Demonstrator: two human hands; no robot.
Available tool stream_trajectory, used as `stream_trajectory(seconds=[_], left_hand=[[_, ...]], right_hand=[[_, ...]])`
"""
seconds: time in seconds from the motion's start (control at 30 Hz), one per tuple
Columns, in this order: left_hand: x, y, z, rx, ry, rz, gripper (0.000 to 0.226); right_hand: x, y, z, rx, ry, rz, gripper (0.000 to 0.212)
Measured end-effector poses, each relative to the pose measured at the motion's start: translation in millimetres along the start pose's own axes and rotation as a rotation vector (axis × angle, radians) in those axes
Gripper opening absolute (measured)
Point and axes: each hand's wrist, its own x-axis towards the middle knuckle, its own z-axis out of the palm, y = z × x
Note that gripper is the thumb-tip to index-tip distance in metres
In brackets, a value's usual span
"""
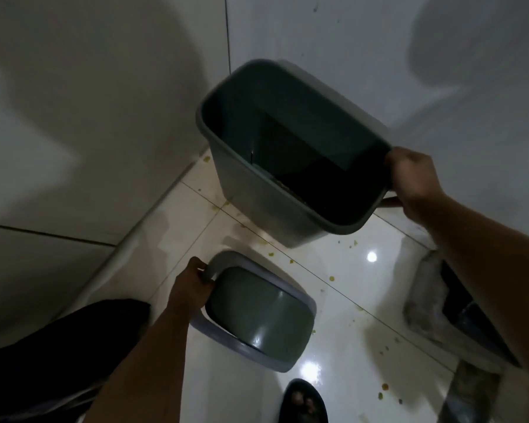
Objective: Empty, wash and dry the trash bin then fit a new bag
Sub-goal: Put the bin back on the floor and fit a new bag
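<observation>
Two pieces were in my hands at once: the trash bin (275, 166), tilted and apparently held clear of the floor (333, 300) near the tiled wall (104, 102), and its swing lid (254, 312), lower and nearer my foot (303, 401). The floor was glossy, looked wet and was dotted with yellowish scraps (332, 278), so I judged a slip the likeliest mishap, with the bin knocking the wall close behind. Some residue seemed to cling low inside the bin, and more tilt could spill it. My right hand (413, 184) had its grip closed over one corner of the bin's rim, a hold that could twist loose. My left hand (196, 282) gripped the lid's frame, fingers curled round its edge.
</observation>
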Motion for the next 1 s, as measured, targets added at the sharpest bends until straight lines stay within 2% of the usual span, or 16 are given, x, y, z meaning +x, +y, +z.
stream_trajectory(seconds=[0.2, 0.4, 0.57, 0.7, 0.87, 1.0], left_hand=[[16.3, -17.3, 23.9, -0.003, 0.02, -0.097, 0.04], [22.0, -25.0, 38.2, 0.058, -0.007, -0.154, 0.05], [10.8, -22.1, 47.0, 0.111, -0.057, -0.113, 0.054], [-20.4, 8.9, 26.1, 0.159, -0.021, -0.096, 0.07], [-85.7, 73.0, -13.0, 0.22, -0.034, 0.016, 0.061], [-163.3, 111.0, -43.7, 0.343, -0.092, 0.11, 0.055]], right_hand=[[8.4, 11.5, -1.3, -0.115, -0.011, -0.133, 0.023], [12.1, 23.7, 4.7, -0.159, 0.067, -0.112, 0.039], [1.5, 19.8, 10.9, -0.186, 0.089, -0.036, 0.025], [-25.9, 6.6, 7.3, -0.223, 0.072, 0.047, 0.044], [-90.5, -15.3, -12.3, -0.21, 0.032, 0.218, 0.066], [-166.7, -40.1, -43.1, -0.206, 0.007, 0.293, 0.072]])
